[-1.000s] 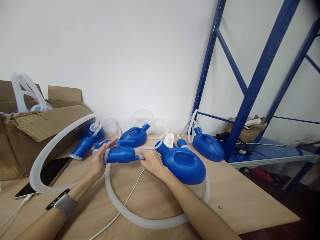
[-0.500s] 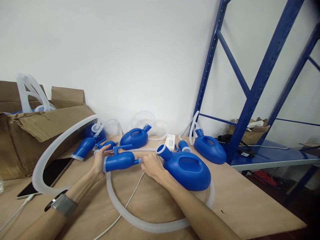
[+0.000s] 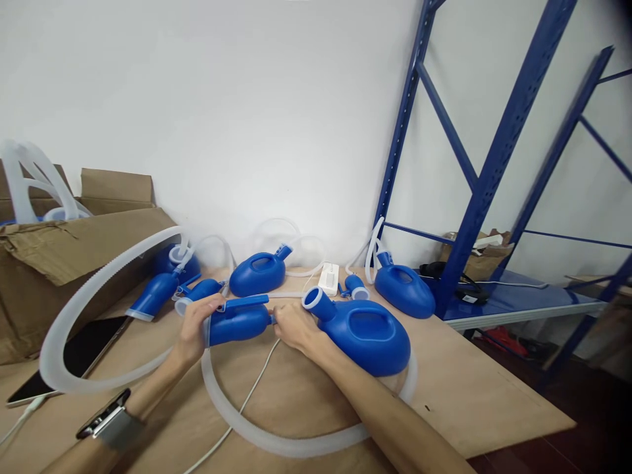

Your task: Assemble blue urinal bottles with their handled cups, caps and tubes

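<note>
My left hand (image 3: 198, 322) is closed round the wide end of a blue urinal cup (image 3: 239, 324), which lies level with its long strap-like handle on the upper side. At the cup's narrow spout, my right hand (image 3: 293, 324) is closed on the end of a clear hose, mostly hidden by the fingers. A translucent corrugated hose (image 3: 296, 447) curves over the table in front of me. Just right of my right hand lies a blue urinal bottle (image 3: 372, 336), its open neck (image 3: 318, 303) tilted up to the left.
Behind are more blue bottles (image 3: 257, 273) (image 3: 405, 289) and cups (image 3: 155, 294) with hoses. A cardboard box (image 3: 83, 250) holding hoses stands left, with a phone (image 3: 74, 355) in front. A white power strip (image 3: 328, 278) lies near the wall. Blue shelving (image 3: 498, 164) rises at right.
The cup has rolled so its handle sits lower against the body. Less of its spout shows beside my right hand. The whole view has shifted slightly right.
</note>
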Available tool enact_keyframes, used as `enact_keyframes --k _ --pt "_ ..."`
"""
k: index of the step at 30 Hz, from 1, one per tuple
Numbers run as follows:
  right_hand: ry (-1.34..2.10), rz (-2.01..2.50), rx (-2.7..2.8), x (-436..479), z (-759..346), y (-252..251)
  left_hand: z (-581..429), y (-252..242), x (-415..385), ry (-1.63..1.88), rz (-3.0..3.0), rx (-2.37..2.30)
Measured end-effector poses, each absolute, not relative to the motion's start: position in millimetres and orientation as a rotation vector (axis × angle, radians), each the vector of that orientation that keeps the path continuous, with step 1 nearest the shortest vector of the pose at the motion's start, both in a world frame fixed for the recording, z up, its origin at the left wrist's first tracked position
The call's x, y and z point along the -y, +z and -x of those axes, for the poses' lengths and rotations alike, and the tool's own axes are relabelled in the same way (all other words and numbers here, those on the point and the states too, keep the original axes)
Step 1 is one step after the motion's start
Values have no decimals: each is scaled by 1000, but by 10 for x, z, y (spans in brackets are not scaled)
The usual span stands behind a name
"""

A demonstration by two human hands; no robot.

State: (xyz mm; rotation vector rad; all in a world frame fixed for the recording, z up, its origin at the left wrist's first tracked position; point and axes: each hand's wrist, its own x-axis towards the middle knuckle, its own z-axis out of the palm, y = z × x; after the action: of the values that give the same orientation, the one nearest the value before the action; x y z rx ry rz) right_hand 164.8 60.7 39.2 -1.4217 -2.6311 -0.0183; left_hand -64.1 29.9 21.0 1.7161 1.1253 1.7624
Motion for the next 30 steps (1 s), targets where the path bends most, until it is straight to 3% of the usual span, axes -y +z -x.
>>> enact_keyframes --k 10,16,22,30 --pt "32 1304 2591 -581 -1723 469 254 296 190 1821 -1789 -1056" --pt "46 1296 2531 -576 -1642 309 544 340 -196 1708 -1520 -1174" --pt "-85 878 2344 -592 -1570 140 751 175 -516 1788 -1128 -1375" --pt "536 1344 2384 -555 -1559 92 804 91 -572 1827 -945 -1360"
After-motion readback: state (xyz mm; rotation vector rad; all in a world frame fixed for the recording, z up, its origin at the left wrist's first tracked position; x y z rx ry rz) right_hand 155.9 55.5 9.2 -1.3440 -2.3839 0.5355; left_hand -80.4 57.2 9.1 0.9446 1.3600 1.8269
